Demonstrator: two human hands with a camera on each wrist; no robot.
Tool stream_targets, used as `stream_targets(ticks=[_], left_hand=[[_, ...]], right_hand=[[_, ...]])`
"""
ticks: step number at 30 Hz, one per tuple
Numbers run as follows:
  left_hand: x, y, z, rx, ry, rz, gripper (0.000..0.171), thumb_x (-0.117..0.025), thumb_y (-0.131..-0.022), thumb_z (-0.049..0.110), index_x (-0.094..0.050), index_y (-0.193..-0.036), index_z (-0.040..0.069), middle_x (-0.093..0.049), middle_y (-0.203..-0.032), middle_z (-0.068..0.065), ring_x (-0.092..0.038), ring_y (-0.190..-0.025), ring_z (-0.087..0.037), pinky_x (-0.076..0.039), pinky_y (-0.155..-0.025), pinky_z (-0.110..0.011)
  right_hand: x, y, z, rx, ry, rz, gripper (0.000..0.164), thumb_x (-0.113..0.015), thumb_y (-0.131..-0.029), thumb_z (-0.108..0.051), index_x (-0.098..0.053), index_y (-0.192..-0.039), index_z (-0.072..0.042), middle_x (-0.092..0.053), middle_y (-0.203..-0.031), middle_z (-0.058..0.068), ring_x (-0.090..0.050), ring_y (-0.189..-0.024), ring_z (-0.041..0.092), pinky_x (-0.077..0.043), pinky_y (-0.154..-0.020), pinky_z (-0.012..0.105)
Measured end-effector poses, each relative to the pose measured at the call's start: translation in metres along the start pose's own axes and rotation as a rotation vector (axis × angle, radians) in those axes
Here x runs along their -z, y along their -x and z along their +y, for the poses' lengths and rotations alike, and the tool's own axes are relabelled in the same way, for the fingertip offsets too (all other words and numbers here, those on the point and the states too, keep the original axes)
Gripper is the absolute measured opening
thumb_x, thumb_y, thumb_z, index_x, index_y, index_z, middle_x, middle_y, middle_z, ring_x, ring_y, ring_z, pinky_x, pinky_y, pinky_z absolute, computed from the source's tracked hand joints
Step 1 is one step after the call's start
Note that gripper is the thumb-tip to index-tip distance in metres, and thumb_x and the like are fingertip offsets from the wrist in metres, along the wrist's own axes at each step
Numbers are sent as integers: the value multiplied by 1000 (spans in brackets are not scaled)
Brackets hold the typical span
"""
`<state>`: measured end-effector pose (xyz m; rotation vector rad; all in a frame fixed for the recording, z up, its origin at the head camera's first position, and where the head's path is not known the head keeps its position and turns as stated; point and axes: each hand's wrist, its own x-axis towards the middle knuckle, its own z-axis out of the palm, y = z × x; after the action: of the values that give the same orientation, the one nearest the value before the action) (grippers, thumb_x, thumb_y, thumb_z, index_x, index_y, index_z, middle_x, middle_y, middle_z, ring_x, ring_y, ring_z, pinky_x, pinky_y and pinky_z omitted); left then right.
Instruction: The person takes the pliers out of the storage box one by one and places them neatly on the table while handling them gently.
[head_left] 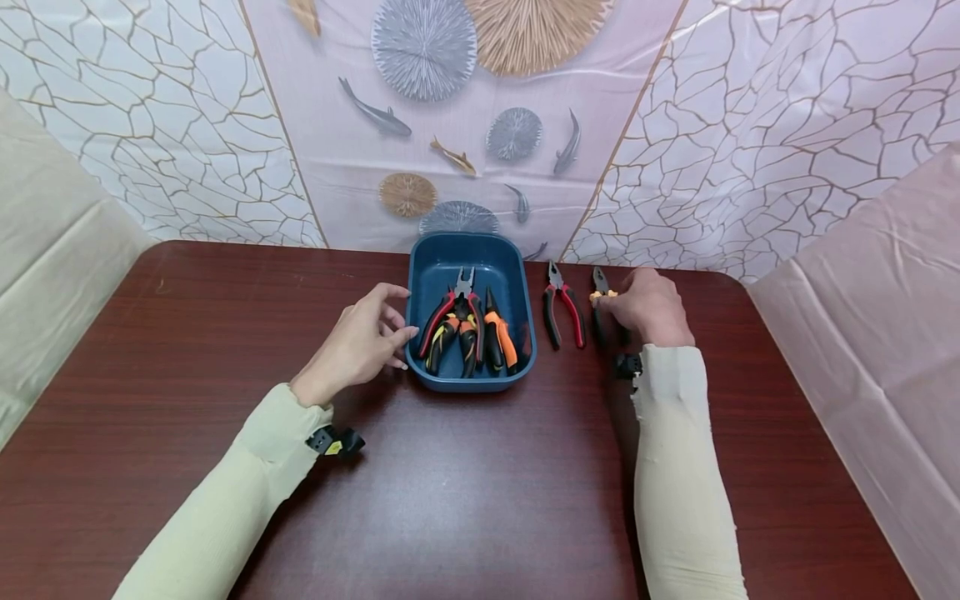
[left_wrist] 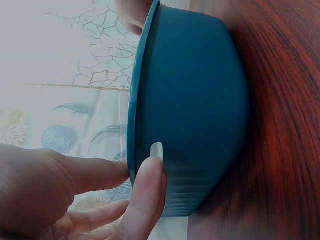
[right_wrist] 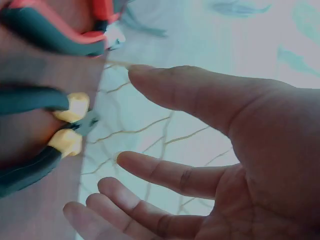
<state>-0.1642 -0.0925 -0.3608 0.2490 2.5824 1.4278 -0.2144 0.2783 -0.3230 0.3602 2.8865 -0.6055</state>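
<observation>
A deep blue plastic tray [head_left: 470, 385] stands near the table's back edge with several pliers in it, including red-and-black pliers [head_left: 478, 312] and orange-and-black long-nose pliers [head_left: 501, 337]. At its left side, my left hand [head_left: 360, 337] holds the rim, thumb over the edge and fingers against the outer wall [left_wrist: 195, 100]. Right of the tray, my right hand [head_left: 651, 307] hovers over black pliers with yellow collars [right_wrist: 72, 122]. Its fingers [right_wrist: 165, 172] are spread, with a gap to those pliers in the right wrist view. Other red-and-black pliers [head_left: 564, 312] lie between tray and right hand.
The dark reddish-brown table [head_left: 450, 500] stretches to both sides and towards me. Behind it hangs a patterned cloth [head_left: 465, 125] with fish and round motifs. Pale fabric walls flank the left [head_left: 60, 250] and right [head_left: 862, 333].
</observation>
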Motion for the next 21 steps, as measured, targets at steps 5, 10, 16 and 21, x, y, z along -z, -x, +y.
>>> stream_targets(ticks=[5,10,16,21], left_hand=[[0,0,0,2,0,4,55,-67,-99,9,-42,-148,4,-61,-106,-20,-68,-65,-19,-66,-62,-43],[0,0,0,-4,2,13,55,-67,-98,9,-42,-147,4,-61,-106,-20,-67,-65,-19,-66,-61,-43],[-1,0,0,-4,5,11,55,-67,-99,9,-42,-148,4,-61,-106,-20,-67,-64,-19,-66,-61,-43],[0,0,1,4,6,2,55,-67,-99,9,-42,-148,4,-61,-107,-20,-67,-65,-19,-66,-62,-43]], right_hand=[[6,6,-12,79,-7,-1,59,-67,-95,-43,-59,-132,1,-59,-134,25,-56,-117,41,-54,-92,56],[8,16,-27,121,-71,-18,58,-66,-96,-42,-55,-138,-3,-56,-138,21,-56,-115,36,-60,-82,54],[6,25,-40,198,-59,7,51,-66,-97,-41,-58,-132,-4,-63,-124,18,-59,-106,33,-58,-81,48],[3,32,-51,240,-51,16,48,-67,-96,-39,-62,-128,-4,-65,-122,17,-61,-107,33,-55,-93,51]])
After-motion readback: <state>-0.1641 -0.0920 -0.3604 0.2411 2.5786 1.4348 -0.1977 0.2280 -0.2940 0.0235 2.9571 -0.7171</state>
